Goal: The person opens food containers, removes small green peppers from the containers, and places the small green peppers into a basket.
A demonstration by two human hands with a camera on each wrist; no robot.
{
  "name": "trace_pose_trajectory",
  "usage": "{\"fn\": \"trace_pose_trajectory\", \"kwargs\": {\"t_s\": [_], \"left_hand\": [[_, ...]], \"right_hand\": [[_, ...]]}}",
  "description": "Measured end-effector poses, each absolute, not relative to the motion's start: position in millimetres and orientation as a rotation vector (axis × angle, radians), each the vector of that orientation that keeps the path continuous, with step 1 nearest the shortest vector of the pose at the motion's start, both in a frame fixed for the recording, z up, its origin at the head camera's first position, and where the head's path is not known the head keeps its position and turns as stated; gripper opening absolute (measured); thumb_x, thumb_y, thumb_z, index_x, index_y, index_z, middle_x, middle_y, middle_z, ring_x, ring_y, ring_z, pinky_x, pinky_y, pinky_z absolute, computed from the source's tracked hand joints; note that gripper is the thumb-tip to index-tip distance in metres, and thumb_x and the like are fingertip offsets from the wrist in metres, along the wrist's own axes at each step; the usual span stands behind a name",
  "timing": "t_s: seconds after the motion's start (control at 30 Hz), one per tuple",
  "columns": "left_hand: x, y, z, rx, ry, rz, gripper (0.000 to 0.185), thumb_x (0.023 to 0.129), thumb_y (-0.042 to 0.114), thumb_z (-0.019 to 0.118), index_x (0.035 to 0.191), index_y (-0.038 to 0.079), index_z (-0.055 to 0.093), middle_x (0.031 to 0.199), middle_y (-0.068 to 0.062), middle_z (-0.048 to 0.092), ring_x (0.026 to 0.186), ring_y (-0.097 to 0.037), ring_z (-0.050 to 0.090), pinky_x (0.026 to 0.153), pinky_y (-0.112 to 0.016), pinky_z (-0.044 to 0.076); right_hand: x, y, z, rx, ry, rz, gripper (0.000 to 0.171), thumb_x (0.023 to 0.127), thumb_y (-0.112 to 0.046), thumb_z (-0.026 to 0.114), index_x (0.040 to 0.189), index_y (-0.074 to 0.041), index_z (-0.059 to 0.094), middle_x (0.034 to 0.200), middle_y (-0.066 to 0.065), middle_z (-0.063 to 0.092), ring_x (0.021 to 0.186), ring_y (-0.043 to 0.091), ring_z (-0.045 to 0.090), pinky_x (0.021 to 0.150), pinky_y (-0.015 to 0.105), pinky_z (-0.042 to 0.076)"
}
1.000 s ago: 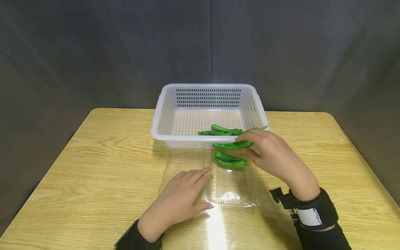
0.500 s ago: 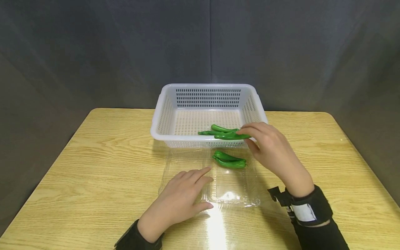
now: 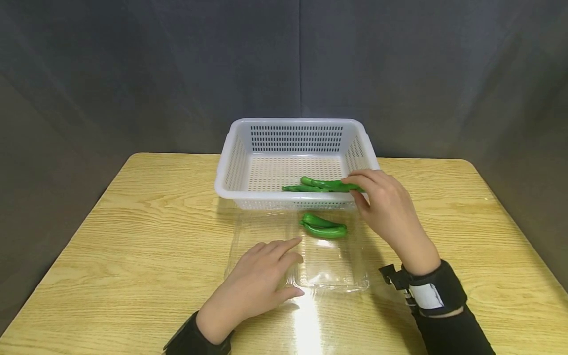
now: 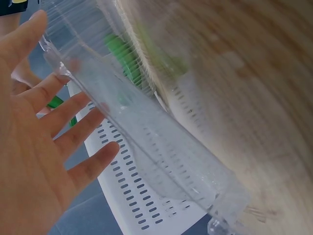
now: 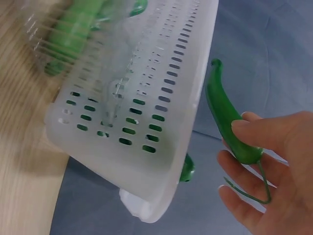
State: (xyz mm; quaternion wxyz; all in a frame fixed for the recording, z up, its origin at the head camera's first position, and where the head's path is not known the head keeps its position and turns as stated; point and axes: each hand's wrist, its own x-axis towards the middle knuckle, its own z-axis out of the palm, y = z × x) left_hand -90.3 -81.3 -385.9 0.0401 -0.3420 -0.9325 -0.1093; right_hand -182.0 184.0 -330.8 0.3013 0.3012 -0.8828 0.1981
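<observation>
Green and slender, the chilli pepper (image 3: 339, 186) pinched in the right hand (image 3: 386, 212) has risen from the clear plastic clamshell tray (image 3: 333, 276) to over the white slotted plastic basket (image 3: 293, 129) (two peppers (image 3: 324, 228) remain); the left hand (image 3: 257, 283) stays flat, fingers relaxed, on the tray's lid.

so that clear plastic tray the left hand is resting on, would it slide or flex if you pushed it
Probably both. The clear plastic tray looks thin-walled and see-through, so it is likely light and would flex under a squeeze. It sits on a glossy wooden table, so a push would likely slide it; the left hand lying flat on its left part may be steadying it. Two green peppers add little weight.
</observation>
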Motion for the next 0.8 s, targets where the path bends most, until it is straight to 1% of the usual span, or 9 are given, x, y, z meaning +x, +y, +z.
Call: {"fn": "trace_pose_trajectory", "kwargs": {"t_s": [0.23,0.33,0.5,0.8], "left_hand": [[-90.9,-81.8,-386.0,-1.048,-2.851,-0.328,0.055,0.087,0.056,0.069,0.127,0.019,0.062,0.156,-0.002,0.039,0.133,-0.023,0.047,0.109,-0.043,0.040],[-91.1,-81.8,-385.9,-1.047,-2.859,-0.317,0.060,0.087,0.056,0.069,0.132,0.017,0.060,0.156,-0.002,0.038,0.134,-0.023,0.046,0.109,-0.043,0.040],[-91.4,-81.0,-385.6,-1.036,-2.871,-0.308,0.072,0.087,0.057,0.067,0.143,0.014,0.051,0.156,-0.002,0.038,0.135,-0.023,0.045,0.111,-0.042,0.038],[-90.5,-80.9,-385.5,-1.013,-2.897,-0.320,0.078,0.087,0.058,0.067,0.147,0.013,0.046,0.157,0.000,0.036,0.136,-0.022,0.044,0.111,-0.042,0.037]], "right_hand": [[-185.4,185.4,-334.8,0.776,-2.375,0.533,0.033,0.076,0.013,0.077,0.104,-0.001,0.072,0.110,0.014,0.069,0.100,0.034,0.064,0.085,0.051,0.054],[-186.7,185.8,-336.5,0.773,-2.392,0.548,0.032,0.076,0.014,0.076,0.105,-0.001,0.072,0.111,0.014,0.069,0.101,0.034,0.064,0.086,0.051,0.054],[-188.3,187.0,-338.8,0.786,-2.413,0.590,0.032,0.077,0.016,0.074,0.105,0.001,0.071,0.112,0.016,0.067,0.104,0.034,0.062,0.090,0.051,0.053],[-192.4,189.7,-343.6,0.800,-2.459,0.579,0.029,0.079,0.016,0.071,0.106,0.004,0.072,0.116,0.019,0.066,0.108,0.037,0.061,0.092,0.054,0.052]]}}
